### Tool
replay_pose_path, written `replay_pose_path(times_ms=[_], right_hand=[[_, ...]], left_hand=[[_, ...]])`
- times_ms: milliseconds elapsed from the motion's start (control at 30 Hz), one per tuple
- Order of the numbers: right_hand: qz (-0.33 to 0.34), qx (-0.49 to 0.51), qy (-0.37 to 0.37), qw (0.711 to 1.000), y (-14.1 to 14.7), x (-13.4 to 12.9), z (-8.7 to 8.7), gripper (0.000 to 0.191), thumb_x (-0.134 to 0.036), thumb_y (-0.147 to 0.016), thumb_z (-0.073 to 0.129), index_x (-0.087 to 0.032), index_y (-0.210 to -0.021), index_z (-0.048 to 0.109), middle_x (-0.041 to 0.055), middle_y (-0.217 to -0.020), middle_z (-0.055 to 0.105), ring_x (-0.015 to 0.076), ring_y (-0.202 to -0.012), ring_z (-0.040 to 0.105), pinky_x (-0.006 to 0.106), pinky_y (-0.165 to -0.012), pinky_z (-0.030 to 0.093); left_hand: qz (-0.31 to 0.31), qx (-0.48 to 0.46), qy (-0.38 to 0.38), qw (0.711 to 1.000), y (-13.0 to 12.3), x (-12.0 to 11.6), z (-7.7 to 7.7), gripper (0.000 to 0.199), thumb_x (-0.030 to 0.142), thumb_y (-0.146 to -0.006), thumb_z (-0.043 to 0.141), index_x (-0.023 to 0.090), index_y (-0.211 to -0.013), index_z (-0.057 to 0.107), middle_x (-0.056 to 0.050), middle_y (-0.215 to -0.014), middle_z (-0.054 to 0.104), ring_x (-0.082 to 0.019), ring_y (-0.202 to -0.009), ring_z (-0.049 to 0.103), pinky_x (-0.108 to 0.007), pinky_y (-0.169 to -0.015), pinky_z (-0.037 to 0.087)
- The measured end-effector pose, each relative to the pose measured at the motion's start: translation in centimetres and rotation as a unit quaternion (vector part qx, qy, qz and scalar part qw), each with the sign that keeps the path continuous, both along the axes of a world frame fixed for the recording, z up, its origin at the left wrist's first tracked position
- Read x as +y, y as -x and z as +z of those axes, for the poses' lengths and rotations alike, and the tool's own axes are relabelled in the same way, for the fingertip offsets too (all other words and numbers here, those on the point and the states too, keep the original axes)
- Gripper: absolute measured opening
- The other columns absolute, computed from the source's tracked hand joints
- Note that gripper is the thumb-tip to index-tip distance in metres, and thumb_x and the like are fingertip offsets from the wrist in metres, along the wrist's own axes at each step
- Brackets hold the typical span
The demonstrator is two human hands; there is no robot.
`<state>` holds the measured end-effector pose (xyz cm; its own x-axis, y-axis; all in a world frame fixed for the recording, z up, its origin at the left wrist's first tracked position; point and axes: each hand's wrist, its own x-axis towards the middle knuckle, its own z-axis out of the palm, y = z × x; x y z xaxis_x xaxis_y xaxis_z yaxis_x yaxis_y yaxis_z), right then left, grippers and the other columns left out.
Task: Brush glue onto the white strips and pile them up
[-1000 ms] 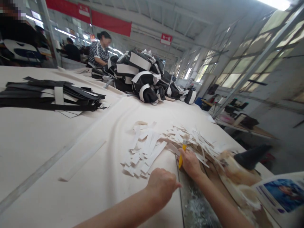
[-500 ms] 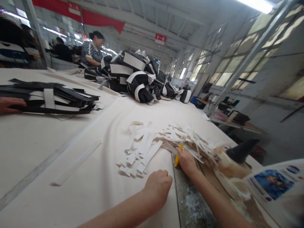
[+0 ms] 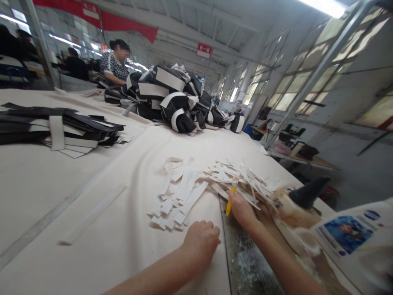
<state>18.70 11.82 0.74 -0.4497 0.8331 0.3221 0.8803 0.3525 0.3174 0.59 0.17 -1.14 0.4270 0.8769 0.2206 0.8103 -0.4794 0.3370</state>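
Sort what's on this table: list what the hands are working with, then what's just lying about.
In use:
right hand holding yellow tool
left hand, fisted on cloth
white strips

Lying about:
black-and-white bundles
flat black stack
long strip

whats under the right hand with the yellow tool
The right hand holding the yellow tool rests among white strips at a glass plate. What lies beneath the palm is covered.

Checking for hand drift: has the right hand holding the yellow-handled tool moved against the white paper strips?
No. The right hand with its yellow-handled tool stays at the white paper strips' near edge; only the camera shifted.
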Motion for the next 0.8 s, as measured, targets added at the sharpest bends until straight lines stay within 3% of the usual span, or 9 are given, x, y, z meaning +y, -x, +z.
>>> replay_pose_path(times_ms=[167,367,800], right_hand=[[0.013,0.093,0.03,0.995,-1.3,0.6,0.6,0.041,0.002,-0.081,0.035,-0.01,-0.117,0.049,0.0122,-0.103,0.063,0.0197,-0.096,0.059,0.029,-0.084,0.046],[0.04,0.183,0.064,0.98,-1.8,1.0,0.8,0.037,-0.003,-0.081,0.039,-0.015,-0.114,0.051,0.0092,-0.103,0.065,0.0189,-0.091,0.062,0.029,-0.079,0.05],[0.111,0.229,0.05,0.966,-2.9,1.5,1.1,0.03,-0.016,-0.086,0.038,-0.014,-0.111,0.055,0.0116,-0.102,0.065,0.023,-0.095,0.061,0.036,-0.084,0.048]], left_hand=[[-0.003,0.002,0.009,1.0,-0.1,0.0,-0.1,0.011,0.027,-0.084,0.055,0.019,-0.086,0.062,-0.004,-0.087,0.066,-0.02,-0.083,0.061,-0.031,-0.073,0.05],[-0.001,0.003,0.012,1.0,0.0,0.1,-0.1,0.012,0.026,-0.084,0.053,0.019,-0.087,0.062,-0.004,-0.088,0.066,-0.021,-0.084,0.061,-0.033,-0.073,0.05],[0.003,-0.006,0.004,1.0,0.1,0.3,-0.2,0.011,0.027,-0.083,0.054,0.019,-0.086,0.061,-0.004,-0.086,0.066,-0.021,-0.083,0.062,-0.032,-0.073,0.049]])
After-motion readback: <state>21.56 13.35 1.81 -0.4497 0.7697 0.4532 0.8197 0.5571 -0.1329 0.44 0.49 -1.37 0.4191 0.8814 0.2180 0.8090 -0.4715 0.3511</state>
